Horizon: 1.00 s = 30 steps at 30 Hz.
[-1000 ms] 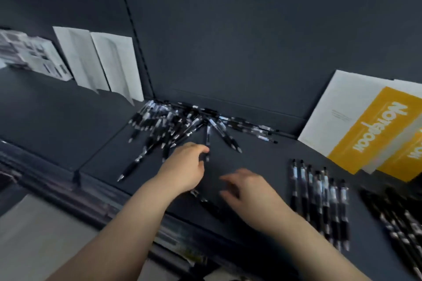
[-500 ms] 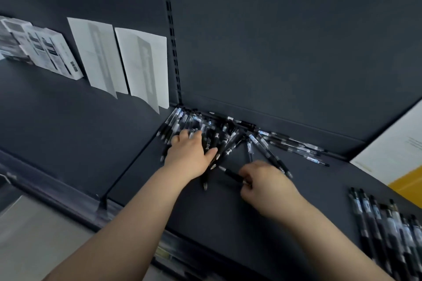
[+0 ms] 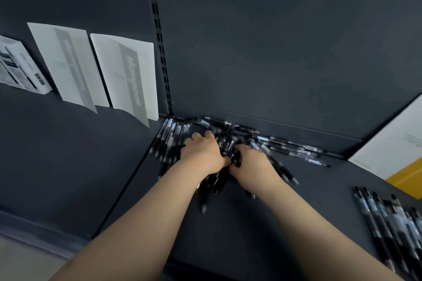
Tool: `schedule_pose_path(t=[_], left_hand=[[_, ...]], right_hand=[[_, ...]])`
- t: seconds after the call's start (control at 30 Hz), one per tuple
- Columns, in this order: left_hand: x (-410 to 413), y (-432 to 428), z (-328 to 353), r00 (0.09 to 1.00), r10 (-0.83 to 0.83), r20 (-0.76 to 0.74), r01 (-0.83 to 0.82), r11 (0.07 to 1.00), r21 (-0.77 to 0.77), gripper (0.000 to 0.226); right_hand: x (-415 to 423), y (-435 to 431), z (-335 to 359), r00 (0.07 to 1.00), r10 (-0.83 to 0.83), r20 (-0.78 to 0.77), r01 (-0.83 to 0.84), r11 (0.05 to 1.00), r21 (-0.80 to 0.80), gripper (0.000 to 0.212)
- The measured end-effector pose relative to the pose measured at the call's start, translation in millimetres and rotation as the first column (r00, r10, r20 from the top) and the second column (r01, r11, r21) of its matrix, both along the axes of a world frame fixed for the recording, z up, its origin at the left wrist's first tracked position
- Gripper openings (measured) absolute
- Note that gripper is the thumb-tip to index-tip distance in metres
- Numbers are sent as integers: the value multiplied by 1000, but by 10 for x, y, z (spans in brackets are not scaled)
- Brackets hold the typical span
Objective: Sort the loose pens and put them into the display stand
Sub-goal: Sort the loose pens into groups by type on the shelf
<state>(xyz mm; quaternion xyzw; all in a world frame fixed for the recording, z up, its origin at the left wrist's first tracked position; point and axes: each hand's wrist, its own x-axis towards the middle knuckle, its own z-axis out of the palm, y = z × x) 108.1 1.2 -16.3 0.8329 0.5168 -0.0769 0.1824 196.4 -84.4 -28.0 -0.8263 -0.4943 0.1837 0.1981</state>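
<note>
Two hands in one pile of loose pens (image 3: 175,137), too blurred to count: left hand (image 3: 203,155) grips some, right hand (image 3: 251,167) apparently pinches some. Roughly eight sorted pens (image 3: 383,219) at four o'clock.

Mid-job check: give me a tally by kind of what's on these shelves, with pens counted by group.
Grey-band white notebooks: 2
Yellow-band white notebook: 1
Printed white box: 1
Pen groups: 2 (loose pen pile, sorted pen row)
Total: 6; single pens overlap too much to count.
</note>
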Motion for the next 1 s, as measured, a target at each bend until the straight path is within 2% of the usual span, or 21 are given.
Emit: schedule_pose_path(t=[0.17, 0.3, 0.4, 0.5, 0.57, 0.6, 0.67, 0.77, 0.8, 0.87, 0.9, 0.93, 1.0], left_hand=[[-20, 116, 9, 999, -18, 44, 20, 998, -52, 83], [-62, 182, -22, 986, 8, 165, 6, 996, -86, 54], [-139, 254, -21, 952, 100, 289, -40, 978, -207, 42], [-220, 315, 8, 900, 168, 402, -40, 951, -307, 51], [-256, 354, 40, 864, 193, 465, -23, 938, -347, 48], [-272, 369, 63, 846, 211, 489, -14, 927, -375, 43], [-305, 387, 106, 802, 270, 534, 3, 891, -454, 35], [-350, 308, 194, 700, 400, 592, 39, 806, -591, 23], [-353, 242, 229, 667, 437, 603, 63, 773, -631, 19], [-337, 73, 277, 628, 473, 617, 118, 727, -677, 16], [-320, -21, 286, 615, 481, 625, 145, 710, -689, 16], [-296, -120, 288, 604, 485, 632, 174, 694, -699, 17], [-245, -314, 274, 603, 467, 647, 219, 683, -697, 23]], right_hand=[[-3, -69, -52, 979, 151, 140, -146, 988, -51, 37], [2, -138, -89, 926, 290, 240, -272, 956, -107, 33], [58, -164, -113, 894, 358, 269, -343, 934, -101, 34], [113, -202, -105, 904, 344, 252, -361, 932, 20, 32], [122, -230, -62, 938, 266, 221, -315, 920, 234, 25], [111, -254, -14, 968, 201, 148, -241, 906, 348, 22], [82, -314, 91, 989, 90, -117, -20, 868, 497, 22], [38, -376, 218, 902, 1, -433, 248, 818, 520, 9], [25, -381, 224, 830, 9, -558, 325, 805, 497, 9], [-1, -387, 218, 595, 24, -804, 478, 793, 378, 14], [-11, -393, 210, 490, 9, -872, 525, 795, 304, 16], [-18, -404, 211, 422, -15, -907, 548, 801, 242, 15], [-15, -447, 200, 357, -33, -934, 554, 813, 183, 13]])
